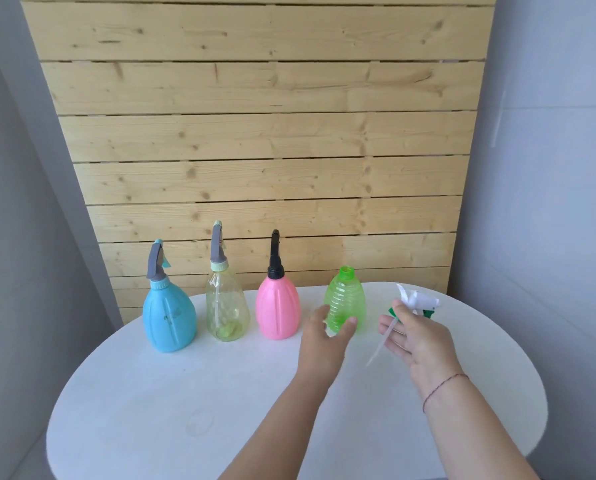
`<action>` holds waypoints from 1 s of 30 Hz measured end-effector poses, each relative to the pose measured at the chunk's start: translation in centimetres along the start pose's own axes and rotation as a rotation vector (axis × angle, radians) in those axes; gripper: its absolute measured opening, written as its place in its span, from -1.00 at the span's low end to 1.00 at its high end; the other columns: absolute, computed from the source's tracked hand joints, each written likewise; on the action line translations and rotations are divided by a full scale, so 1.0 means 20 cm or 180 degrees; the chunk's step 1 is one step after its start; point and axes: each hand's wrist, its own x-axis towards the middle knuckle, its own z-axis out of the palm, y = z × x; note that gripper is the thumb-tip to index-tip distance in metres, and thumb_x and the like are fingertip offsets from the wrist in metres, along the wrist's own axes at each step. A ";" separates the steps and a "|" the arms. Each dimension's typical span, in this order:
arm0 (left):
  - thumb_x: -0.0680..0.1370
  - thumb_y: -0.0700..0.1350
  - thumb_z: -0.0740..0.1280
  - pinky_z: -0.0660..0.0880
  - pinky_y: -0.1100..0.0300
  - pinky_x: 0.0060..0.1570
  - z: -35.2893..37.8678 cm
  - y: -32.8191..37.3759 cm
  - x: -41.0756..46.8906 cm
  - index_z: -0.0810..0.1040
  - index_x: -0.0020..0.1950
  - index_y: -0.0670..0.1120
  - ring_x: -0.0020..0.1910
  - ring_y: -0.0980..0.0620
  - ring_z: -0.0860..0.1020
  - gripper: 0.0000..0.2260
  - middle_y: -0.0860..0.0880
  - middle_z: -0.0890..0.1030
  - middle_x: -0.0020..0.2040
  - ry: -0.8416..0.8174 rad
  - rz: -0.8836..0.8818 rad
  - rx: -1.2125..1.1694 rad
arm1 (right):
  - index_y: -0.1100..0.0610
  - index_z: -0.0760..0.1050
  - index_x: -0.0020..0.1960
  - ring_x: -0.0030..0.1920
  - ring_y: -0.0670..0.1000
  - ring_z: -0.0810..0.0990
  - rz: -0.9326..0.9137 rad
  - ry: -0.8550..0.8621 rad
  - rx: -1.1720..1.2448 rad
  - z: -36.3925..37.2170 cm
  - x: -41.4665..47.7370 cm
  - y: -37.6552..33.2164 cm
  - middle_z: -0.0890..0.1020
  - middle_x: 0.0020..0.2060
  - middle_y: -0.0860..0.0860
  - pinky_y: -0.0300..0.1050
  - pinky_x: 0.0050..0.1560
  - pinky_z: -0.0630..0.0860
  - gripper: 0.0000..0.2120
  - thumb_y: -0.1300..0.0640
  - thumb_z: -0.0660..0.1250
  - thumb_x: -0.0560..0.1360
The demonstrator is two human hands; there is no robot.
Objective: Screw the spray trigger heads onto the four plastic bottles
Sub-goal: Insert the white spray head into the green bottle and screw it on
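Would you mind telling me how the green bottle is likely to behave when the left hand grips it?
The green bottle looks empty and see-through, so probably light and easily tipped. Its thin ribbed wall may flex under the left hand. The open neck suggests nothing adds top weight yet.

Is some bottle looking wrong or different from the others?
Only the green bottle has no head; its neck is open. Its trigger head is in the right hand. All four stand upright, nothing spilled.

Four bottles (277,306) side by side on table (185,393).
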 end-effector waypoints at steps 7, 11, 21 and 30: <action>0.31 0.04 0.58 0.09 -0.02 0.52 0.09 -0.04 0.31 -0.05 0.58 -0.01 0.56 0.01 0.03 0.05 0.01 0.06 0.58 -0.0065 0.0210 0.0449 | 0.13 0.51 -0.31 0.12 0.19 0.63 -0.0247 0.0249 -0.0097 -0.02 0.06 -0.04 0.64 0.06 0.30 0.02 0.12 0.52 -0.77 0.07 0.36 0.48; 0.23 0.00 0.63 0.16 -0.06 0.50 0.17 -0.09 0.42 -0.03 0.57 -0.02 0.54 0.00 0.11 0.12 0.00 0.15 0.55 -0.0127 0.0299 0.0584 | 0.14 0.48 -0.36 -0.16 0.14 0.56 -0.0456 0.0352 -0.0321 0.00 0.10 -0.03 0.63 -0.20 0.22 0.19 0.26 0.45 -0.74 0.03 0.37 0.44; 0.22 -0.15 0.61 0.44 -0.08 0.27 0.20 -0.18 0.42 0.32 0.39 -0.05 0.27 -0.07 0.49 -0.20 -0.03 0.50 0.27 0.0366 0.0422 0.0319 | 0.24 0.61 -0.22 -0.26 0.05 0.50 -0.1098 0.0322 -0.0431 0.02 0.09 -0.08 0.55 -0.35 0.05 0.27 0.18 0.49 -0.75 0.03 0.39 0.42; 0.19 -0.10 0.58 0.45 -0.07 0.24 0.01 -0.20 0.06 0.33 0.30 0.09 0.24 -0.04 0.44 -0.24 0.08 0.49 0.20 0.0132 0.0643 0.0670 | -0.06 0.62 -0.14 0.03 -0.01 0.68 -0.2444 0.0171 -0.0206 -0.02 -0.09 -0.43 0.72 -0.13 -0.05 0.08 0.19 0.54 -0.86 -0.10 0.39 0.37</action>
